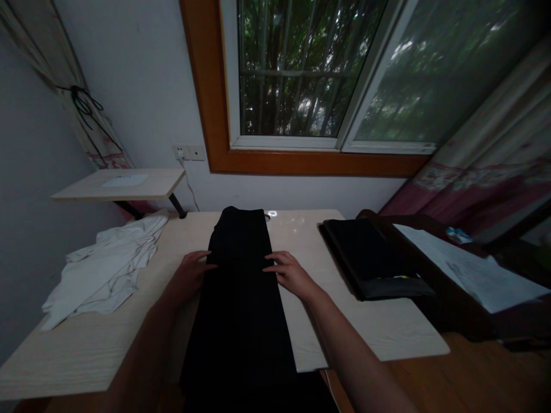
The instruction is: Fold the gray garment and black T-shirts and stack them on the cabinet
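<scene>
Folded lengthwise, a pair of black trousers (241, 287) lies on the pale wooden table (297, 229) in front of me, its near end reaching past the table's front edge. The cloth is so dark that its folds hardly show. My left hand (189, 278) rests at the left edge, fingers stretched out and apart, the tips touching the fabric. At the right edge, about level with it, my right hand (293, 272) lies with its fingers extended onto the cloth. Neither hand has closed around the trousers.
A crumpled white garment (107, 267) lies at the left below a small raised shelf (116, 186). To the right sits a folded dark stack (370, 252). Beyond it, a paper sheet (469, 264) rests on dark furniture. A plugged-in cable (189, 186) runs down the wall.
</scene>
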`<state>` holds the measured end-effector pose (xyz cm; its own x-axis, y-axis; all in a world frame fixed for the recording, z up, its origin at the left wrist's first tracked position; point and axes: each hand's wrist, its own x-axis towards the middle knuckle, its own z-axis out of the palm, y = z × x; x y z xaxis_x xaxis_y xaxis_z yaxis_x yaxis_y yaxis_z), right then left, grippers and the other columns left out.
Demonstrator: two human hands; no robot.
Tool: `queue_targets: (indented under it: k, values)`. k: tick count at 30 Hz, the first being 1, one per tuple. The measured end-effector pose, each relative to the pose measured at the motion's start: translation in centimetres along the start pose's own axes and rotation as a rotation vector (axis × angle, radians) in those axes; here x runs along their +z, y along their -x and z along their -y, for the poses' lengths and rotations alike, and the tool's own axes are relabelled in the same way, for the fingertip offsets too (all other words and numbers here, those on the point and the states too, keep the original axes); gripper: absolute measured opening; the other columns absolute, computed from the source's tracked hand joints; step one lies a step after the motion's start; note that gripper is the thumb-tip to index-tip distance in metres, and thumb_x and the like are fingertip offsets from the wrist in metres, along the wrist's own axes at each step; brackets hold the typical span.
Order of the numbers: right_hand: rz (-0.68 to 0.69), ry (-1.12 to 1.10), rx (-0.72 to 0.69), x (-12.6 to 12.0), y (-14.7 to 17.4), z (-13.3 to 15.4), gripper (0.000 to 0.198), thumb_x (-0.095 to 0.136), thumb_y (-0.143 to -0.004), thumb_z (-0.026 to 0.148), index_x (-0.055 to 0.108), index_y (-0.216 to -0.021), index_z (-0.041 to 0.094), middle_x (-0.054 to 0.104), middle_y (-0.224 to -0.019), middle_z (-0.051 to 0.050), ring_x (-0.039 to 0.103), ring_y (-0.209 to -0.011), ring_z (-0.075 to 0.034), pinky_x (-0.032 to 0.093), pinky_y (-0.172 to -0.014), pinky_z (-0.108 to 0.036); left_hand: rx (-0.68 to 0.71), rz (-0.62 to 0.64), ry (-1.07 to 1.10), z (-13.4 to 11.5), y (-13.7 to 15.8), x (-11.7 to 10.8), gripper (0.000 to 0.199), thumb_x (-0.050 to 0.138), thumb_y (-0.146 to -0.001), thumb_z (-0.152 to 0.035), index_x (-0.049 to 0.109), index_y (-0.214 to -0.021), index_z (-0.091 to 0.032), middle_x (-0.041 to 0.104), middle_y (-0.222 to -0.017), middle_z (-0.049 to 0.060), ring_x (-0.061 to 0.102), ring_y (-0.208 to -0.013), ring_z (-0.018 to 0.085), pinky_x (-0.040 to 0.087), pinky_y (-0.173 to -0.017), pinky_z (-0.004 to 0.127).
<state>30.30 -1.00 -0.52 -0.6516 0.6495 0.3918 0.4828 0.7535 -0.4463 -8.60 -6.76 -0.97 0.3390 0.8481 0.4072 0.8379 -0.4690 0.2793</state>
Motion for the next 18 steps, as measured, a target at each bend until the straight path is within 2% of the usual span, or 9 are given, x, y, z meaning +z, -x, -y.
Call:
queue_targets:
  k: [4,7,12,18]
  values:
    - [-0.018,-0.050,-0.006,0.2,0.0,-0.3,0.049,0.059,-0.083,0.001,0.077,-0.112,0.036,0.067,-0.132,0.001,0.044,-0.138,-0.026,0.042,-0.112,-0.051,0.058,0.040,0.087,0.0,0.1,-0.1,0.053,0.047,-0.081,-0.002,0.074,-0.115,-0.032,0.066,-0.135,-0.001,0.041,-0.144,0.022,0.038,-0.120,0.050]
    - [-0.057,-0.127,-0.017,0.5,0.0,-0.7,0.041,0.058,-0.089,0.007,0.077,-0.113,0.034,0.071,-0.126,-0.001,0.045,-0.137,-0.025,0.043,-0.112,-0.050,0.026,0.059,0.136,0.0,0.2,-0.1,0.059,0.043,-0.076,0.002,0.074,-0.115,-0.030,0.071,-0.127,-0.003,0.042,-0.144,0.020,0.038,-0.120,0.049]
    - [-0.138,-0.230,-0.026,0.9,-0.2,-1.4,0.033,0.057,-0.094,0.014,0.078,-0.110,0.033,0.075,-0.117,-0.003,0.056,-0.129,-0.024,0.048,-0.107,-0.050,-0.079,0.059,0.167,0.0,0.3,-0.1,0.059,0.041,-0.074,-0.001,0.073,-0.116,-0.028,0.067,-0.135,-0.001,0.052,-0.137,0.019,0.042,-0.117,0.046]
    - [-0.161,-0.265,-0.021,1.1,-0.2,-1.6,0.031,0.059,-0.094,0.015,0.077,-0.110,0.034,0.076,-0.116,-0.002,0.059,-0.127,-0.023,0.049,-0.107,-0.049,-0.135,0.059,0.181,0.4,0.7,0.2,0.052,0.044,-0.080,-0.006,0.073,-0.117,-0.028,0.063,-0.141,0.002,0.058,-0.131,0.020,0.042,-0.116,0.048]
